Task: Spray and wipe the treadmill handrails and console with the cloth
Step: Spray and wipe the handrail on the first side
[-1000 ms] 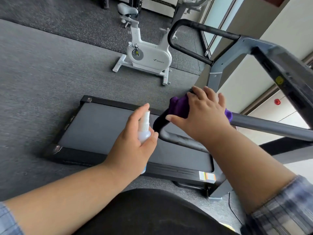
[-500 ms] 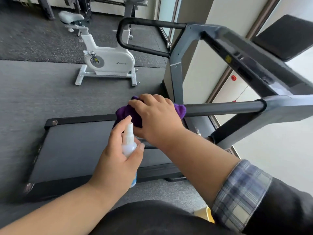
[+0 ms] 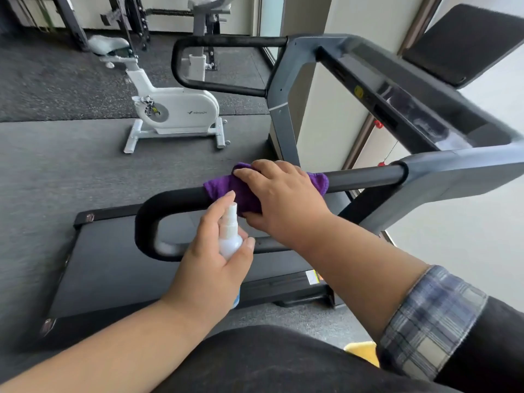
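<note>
The left hand grasps the spray bottle, fingers wrapped around its body and the index finger raised to the nozzle cap. The bottle stands nearly upright, long axis vertical with a slight lean, and its nozzle faces forward toward the near handrail. It sits just in front of the cloth, near the handrail but not touching it.

The right hand presses the purple cloth over the top of the near handrail, fingers curled around cloth and bar together. The cloth drapes across the bar at mid-length. The handrail's long axis runs left to right, from the curved black end on the left up to the grey console on the right.

Risks, as judgement:
- A spray triggered now likely wets the right hand or the cloth alone, because both cover the bar directly ahead of the nozzle.
- Overspray may fall onto the treadmill belt below and leave a slippery patch.
- The far handrail may be skipped.
</note>
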Action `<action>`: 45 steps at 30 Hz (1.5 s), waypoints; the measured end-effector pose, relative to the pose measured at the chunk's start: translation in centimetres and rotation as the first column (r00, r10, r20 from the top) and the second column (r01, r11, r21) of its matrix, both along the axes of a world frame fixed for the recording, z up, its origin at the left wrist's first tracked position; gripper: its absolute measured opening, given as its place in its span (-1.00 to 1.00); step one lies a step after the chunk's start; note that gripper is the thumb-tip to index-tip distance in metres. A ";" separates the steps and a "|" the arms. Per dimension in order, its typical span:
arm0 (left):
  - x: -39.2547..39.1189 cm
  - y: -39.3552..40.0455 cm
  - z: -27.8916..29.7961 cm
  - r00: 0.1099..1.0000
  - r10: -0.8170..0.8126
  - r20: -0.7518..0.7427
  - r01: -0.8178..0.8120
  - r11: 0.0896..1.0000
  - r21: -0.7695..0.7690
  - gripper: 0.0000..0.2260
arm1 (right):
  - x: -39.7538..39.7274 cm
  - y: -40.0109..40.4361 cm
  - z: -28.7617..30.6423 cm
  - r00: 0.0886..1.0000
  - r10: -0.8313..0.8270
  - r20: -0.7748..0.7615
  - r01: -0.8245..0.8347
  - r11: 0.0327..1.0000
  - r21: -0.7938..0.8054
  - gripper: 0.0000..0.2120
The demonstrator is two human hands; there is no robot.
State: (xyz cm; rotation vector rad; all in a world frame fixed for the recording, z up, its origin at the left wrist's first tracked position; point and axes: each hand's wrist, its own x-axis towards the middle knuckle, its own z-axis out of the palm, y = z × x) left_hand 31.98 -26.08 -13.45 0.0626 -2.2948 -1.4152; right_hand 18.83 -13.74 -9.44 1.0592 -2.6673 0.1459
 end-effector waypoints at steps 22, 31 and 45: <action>-5.6 15.9 -1.3 0.992 0.100 0.075 -0.099 0.995 -0.018 -0.29 | -7.3 13.4 -0.1 0.994 0.066 -0.091 -0.063 0.997 0.041 -0.31; -6.5 18.4 -0.5 0.992 0.103 0.069 -0.101 0.994 -0.045 -0.48 | -11.3 18.6 2.4 0.970 0.159 0.182 -0.162 0.987 0.005 -0.26; -6.5 18.2 -0.9 0.973 0.200 0.114 -0.198 0.980 -0.031 -0.40 | -9.9 12.9 1.9 0.957 0.270 0.107 -0.277 0.959 0.064 -0.35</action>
